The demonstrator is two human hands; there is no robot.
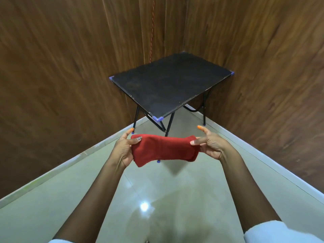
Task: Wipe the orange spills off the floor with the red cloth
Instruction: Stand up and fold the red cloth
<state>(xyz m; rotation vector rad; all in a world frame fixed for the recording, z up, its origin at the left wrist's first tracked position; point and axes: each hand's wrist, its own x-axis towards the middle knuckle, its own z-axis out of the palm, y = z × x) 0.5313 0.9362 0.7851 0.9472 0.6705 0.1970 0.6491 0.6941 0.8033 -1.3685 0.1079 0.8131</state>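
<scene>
The red cloth [163, 149], folded, hangs in the air stretched between both hands, above the pale glossy floor [157, 190]. My left hand [125, 148] pinches its left end with the thumb on top. At the right end, my right hand [209, 144] pinches it the same way, index finger raised. No orange spill shows on the floor in this view.
A small black folding table [168, 83] with purple corner caps stands in the corner ahead, on thin black legs. Brown wood-panel walls [52, 85] close in on both sides, with a pale skirting along their base. An orange cord [152, 28] hangs down the corner.
</scene>
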